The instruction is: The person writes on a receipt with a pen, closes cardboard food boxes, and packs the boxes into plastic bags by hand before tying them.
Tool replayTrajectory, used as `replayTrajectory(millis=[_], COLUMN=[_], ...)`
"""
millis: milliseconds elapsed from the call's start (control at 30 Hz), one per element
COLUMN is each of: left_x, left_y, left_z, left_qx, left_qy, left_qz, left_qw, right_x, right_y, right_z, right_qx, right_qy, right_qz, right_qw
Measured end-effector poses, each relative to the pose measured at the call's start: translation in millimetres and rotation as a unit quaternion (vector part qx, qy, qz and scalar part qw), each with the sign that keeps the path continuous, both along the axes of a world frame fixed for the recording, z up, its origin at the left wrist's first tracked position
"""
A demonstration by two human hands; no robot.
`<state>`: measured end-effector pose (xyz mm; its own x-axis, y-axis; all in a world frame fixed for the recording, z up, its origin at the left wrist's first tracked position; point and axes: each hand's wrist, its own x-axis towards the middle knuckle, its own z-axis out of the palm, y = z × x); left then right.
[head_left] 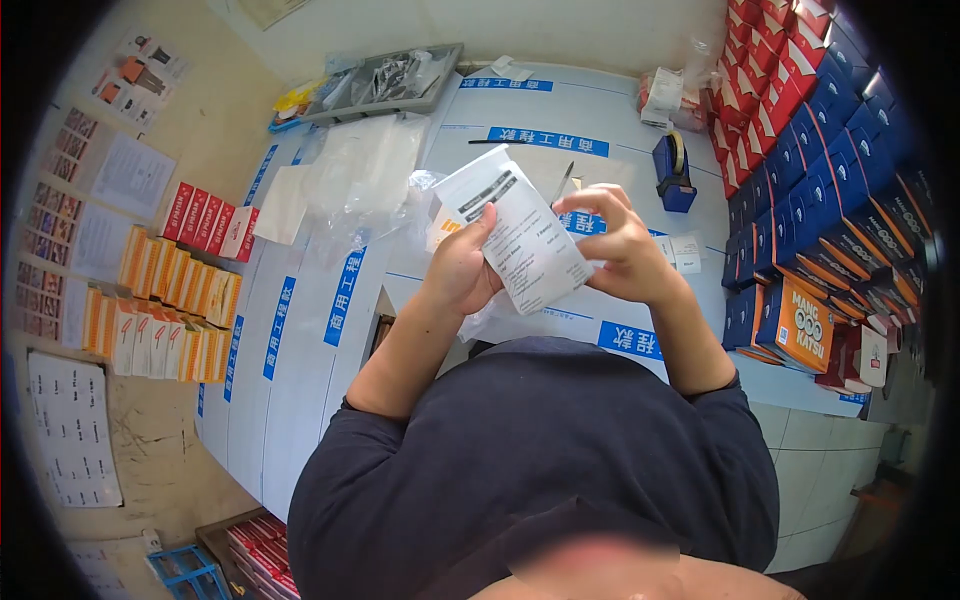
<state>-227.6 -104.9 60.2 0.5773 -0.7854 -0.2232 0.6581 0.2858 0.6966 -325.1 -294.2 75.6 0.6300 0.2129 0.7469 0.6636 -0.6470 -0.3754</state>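
A white printed receipt [530, 245] is held up in front of my chest, tilted, its text facing me. My left hand [465, 262] is closed on its left edge, with the thumb lying over the print. My right hand [625, 245] is at the right edge with curled fingers; index finger and thumb touch the paper there. Close to the right fingertips is a thin, dark pointed tool [567, 178], its kind unclear. Behind the receipt, partly hidden, lies a clear plastic bag [425, 182] and something with orange print [440, 228].
A grey tray [455, 65] with packets stands at the back, near plastic sheets [370, 160]. A blue tape dispenser [675, 180] sits to the right. Stacked blue boxes [800, 215] and red boxes [770, 75] line the right side; yellow boxes [165, 275] line the left.
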Motion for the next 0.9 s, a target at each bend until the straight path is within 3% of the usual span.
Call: replayTrajectory(millis=[133,200,267,467,533,667,767,800,867,900], left_x=[2,2,2,3,11,9,5,2,2,3], left_y=[-4,-5,-7,-6,0,-1,-3,-3,-1,0], left_z=[1,5,8,14,4,1,2,1,-2,-4], left_qx=[0.015,-0.011,-0.038,-0.032,-0.025,-0.057,-0.066,-0.051,-0.035,-0.028], left_qy=[-0.039,-0.016,0.007,-0.074,0.010,0.014,0.009,0.022,0.035,-0.004], left_qz=[0.006,-0.015,-0.034,-0.037,-0.066,-0.122,-0.115,-0.064,-0.012,0.005], left_qw=[0.999,1.000,0.999,0.996,0.997,0.991,0.991,0.996,0.999,1.000], right_x=[-10,-14,-13,-14,-14,-12,-3,-4,-6,-4], right_y=[-2,-1,4,3,2,9,7,6,11,13], right_z=[4,3,5,0,3,4,-14,-17,-15,-18], right_qx=[-0.022,-0.096,-0.081,-0.102,-0.126,-0.149,-0.060,-0.061,0.181,0.219], right_qy=[0.061,0.106,0.080,0.049,0.053,0.084,0.177,0.178,0.430,0.425], right_qz=[0.042,-0.036,-0.019,-0.021,-0.051,0.052,0.129,0.130,0.047,0.039], right_qw=[0.997,0.989,0.993,0.993,0.989,0.984,0.974,0.974,0.883,0.877])
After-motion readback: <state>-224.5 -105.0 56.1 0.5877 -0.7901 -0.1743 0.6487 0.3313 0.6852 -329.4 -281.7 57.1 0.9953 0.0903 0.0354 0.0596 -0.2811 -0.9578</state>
